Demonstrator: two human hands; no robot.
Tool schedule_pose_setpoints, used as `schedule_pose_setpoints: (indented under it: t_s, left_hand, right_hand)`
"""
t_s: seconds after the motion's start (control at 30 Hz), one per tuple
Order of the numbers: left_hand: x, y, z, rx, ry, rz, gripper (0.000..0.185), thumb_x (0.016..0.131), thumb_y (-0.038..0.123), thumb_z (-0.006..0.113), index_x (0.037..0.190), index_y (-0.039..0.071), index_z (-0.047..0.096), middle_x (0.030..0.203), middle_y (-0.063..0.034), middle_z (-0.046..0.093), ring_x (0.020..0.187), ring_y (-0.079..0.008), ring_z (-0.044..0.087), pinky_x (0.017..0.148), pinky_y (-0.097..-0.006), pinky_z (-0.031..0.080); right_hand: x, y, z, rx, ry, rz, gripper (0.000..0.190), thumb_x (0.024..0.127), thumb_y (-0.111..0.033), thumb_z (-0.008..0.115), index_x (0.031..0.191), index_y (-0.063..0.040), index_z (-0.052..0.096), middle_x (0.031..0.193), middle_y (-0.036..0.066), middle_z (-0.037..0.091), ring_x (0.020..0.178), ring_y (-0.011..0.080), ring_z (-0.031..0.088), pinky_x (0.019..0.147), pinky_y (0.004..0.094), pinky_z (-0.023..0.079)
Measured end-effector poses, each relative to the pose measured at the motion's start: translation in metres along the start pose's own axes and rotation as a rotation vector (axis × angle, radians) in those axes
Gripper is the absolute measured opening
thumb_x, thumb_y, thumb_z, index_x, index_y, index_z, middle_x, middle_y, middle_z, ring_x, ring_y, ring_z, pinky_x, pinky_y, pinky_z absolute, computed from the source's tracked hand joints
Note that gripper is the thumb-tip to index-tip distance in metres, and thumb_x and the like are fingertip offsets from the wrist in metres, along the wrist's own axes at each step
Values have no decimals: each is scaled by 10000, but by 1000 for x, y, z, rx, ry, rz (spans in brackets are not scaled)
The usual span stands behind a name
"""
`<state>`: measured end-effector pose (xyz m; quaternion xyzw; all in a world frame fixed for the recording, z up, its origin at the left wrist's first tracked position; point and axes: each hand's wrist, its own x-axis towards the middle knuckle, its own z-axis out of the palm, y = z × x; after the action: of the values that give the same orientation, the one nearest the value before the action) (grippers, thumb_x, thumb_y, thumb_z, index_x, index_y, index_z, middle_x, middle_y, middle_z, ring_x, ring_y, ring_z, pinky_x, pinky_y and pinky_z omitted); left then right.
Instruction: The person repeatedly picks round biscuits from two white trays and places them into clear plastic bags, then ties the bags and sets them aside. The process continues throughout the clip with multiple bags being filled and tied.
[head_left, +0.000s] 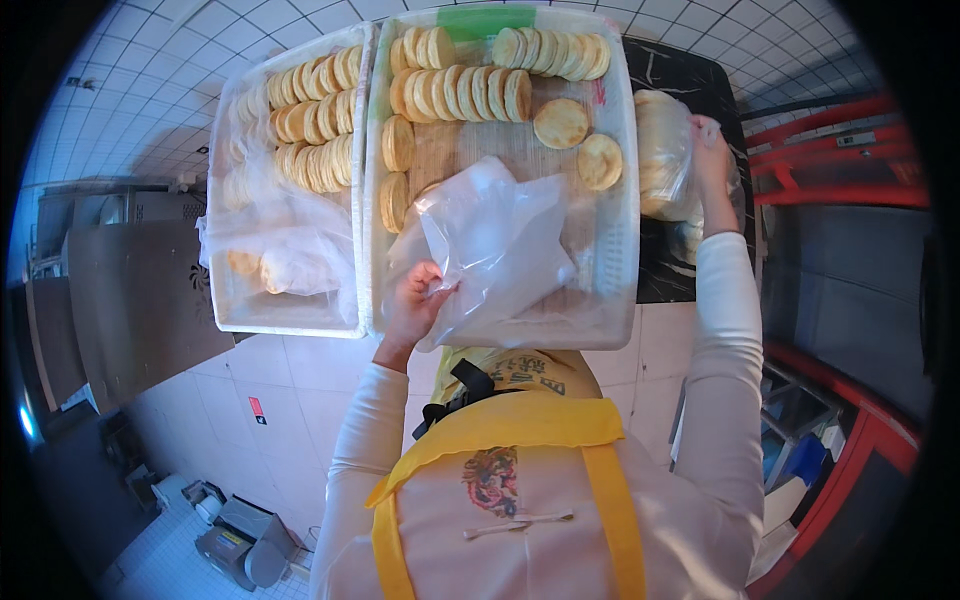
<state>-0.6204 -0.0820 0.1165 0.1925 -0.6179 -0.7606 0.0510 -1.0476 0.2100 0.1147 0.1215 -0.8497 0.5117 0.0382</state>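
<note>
My left hand (417, 298) pinches the edge of a clear plastic bag (495, 225), which spreads over the near part of a white plastic crate (628, 225). At the crate's right, my right hand (711, 146) grips a clear bag packed with flatbreads (664, 150) lying on a black marbled counter (675, 285). Rows of round golden flatbreads (461, 94) stand on edge at the crate's far side. Two flatbreads (561, 124) lie flat near its right wall. A few more stand along the left wall, partly hidden by the plastic.
A second white crate (288, 330) on the left holds several rows of flatbreads (315, 161) under plastic film. Red metal frames (840, 195) stand at the right. Toward the lower left, a grey machine (247, 540) rests on the tiled floor. A brown panel (142, 300) is beyond the left crate.
</note>
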Motion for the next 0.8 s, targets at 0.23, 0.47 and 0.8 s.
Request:
schedule_pose_setpoints:
  t_s: [0.23, 0.47, 0.8]
  left_hand:
    - [15, 41, 11, 224, 47, 145, 288, 795, -127, 564, 1045, 15, 559, 963, -44, 620, 907, -118, 586, 817, -254, 472]
    - [41, 125, 34, 486, -12, 450, 499, 746, -22, 629, 1228, 23, 509, 1194, -100, 569, 1117, -189, 533, 962, -318, 421]
    - [47, 52, 12, -168, -351, -121, 650, 856, 261, 654, 1384, 36, 349, 1160, -81, 586, 1083, -133, 516, 962, -287, 393]
  right_hand:
    - [-45, -95, -8, -708, 3, -400, 456, 760, -153, 690, 1189, -65, 562, 1183, 149, 577, 1082, 308, 553, 919, 381, 434]
    - [-133, -226, 57, -53, -1239, -244, 283, 795, -193, 698, 1007, -26, 614, 1014, 95, 653, 932, 192, 585, 839, 304, 447]
    - [-117, -207, 10, 317, -937, 83, 218, 933, -231, 561, 848, -47, 641, 782, -36, 609, 650, 35, 501, 573, 209, 408]
